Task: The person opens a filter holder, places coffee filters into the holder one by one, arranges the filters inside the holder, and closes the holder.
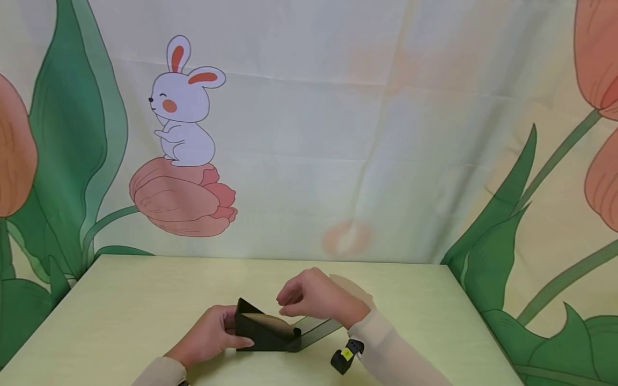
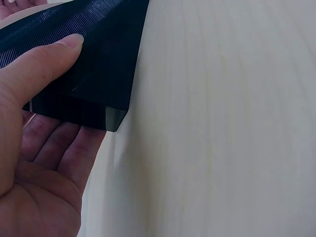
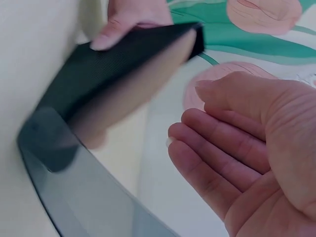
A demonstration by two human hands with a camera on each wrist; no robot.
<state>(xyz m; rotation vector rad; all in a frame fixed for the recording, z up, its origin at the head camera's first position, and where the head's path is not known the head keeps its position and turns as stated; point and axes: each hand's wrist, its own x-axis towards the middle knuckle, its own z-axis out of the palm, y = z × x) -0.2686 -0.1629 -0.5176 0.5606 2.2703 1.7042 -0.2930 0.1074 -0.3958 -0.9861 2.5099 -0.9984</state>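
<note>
A black coffee filter holder (image 1: 263,335) with ribbed sides stands on the table, tan filter papers (image 1: 267,321) showing at its slanted top. My left hand (image 1: 210,332) grips its left end. In the left wrist view, the thumb (image 2: 54,57) lies on the near face, with the other fingers behind and below. A see-through grey lid (image 3: 103,187) is swung out to the right from the holder's low end. My right hand (image 1: 321,297) hovers above the lid, right of the papers, its fingers loosely bent around nothing. The right forearm covers part of the lid.
The pale yellow table (image 1: 159,289) extends around the holder. A curtain (image 1: 309,134) printed with a rabbit and tulips hangs behind its back edge. A black wrist strap piece (image 1: 346,355) sticks out below the right sleeve.
</note>
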